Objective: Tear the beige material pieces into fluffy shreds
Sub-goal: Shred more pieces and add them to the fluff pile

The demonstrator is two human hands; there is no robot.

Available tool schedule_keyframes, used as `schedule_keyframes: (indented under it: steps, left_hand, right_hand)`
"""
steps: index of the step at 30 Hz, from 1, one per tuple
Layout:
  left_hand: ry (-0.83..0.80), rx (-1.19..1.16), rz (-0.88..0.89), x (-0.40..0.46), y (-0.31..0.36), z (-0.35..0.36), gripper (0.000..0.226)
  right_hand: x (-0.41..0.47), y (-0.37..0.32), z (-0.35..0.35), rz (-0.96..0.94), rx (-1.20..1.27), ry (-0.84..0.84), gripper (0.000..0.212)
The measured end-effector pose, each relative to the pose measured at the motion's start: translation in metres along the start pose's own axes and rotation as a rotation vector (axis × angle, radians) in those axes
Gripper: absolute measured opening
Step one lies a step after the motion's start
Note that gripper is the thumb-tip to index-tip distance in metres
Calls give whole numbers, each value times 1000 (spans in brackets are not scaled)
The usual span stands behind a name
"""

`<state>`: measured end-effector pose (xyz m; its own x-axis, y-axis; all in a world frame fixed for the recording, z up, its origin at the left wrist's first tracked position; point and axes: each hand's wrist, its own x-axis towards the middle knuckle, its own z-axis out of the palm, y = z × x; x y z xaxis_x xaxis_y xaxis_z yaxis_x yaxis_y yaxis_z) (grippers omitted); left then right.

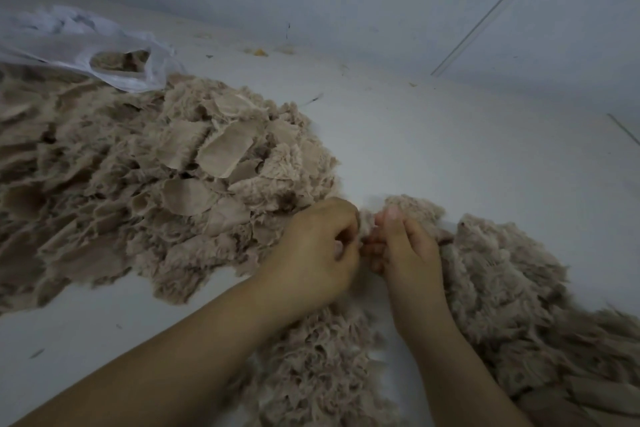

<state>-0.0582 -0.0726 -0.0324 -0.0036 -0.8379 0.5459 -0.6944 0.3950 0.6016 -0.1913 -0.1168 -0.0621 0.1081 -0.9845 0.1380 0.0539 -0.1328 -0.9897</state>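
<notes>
Left hand (313,248) and right hand (403,243) pinch same beige piece (367,218) between them; unshredded pile (156,184) left, fluffy shreds (502,288) right.

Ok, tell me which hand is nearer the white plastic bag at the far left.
Left. The left hand is below and right of the white plastic bag; the right hand is farther right.

Fuzzy beige cloth pieces (221,149), thin translucent plastic bag (69,42), matt white floor (450,156)

Left hand (313,250) and right hand (403,246) pinching one beige piece (367,218) between big pile (156,184) and fluffy shreds (502,288).
</notes>
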Motion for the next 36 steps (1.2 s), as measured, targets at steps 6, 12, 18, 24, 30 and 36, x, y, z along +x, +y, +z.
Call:
schedule_keyframes:
  steps: [6,12,18,24,30,36]
  left_hand:
    - [144,-219,-219,-4,-1,2,14]
    - [138,-219,-227,-3,-5,-2,25]
    - [140,-260,-397,-6,-7,-8,34]
    - [29,-335,-531,-4,-3,-14,19]
    - [-73,-453,-632,-3,-2,-20,32]
    - [19,-508,-652,2,3,-21,30]
  right_hand:
    - [2,2,-2,62,28,-3,20]
    - [-4,-2,2,139,124,-188,27]
    - [-3,-1,1,168,107,-128,16]
    - [-8,-3,5,158,171,-205,24]
    - [-6,-1,5,11,-110,-51,27]
    - [-9,-4,7,154,44,-240,39]
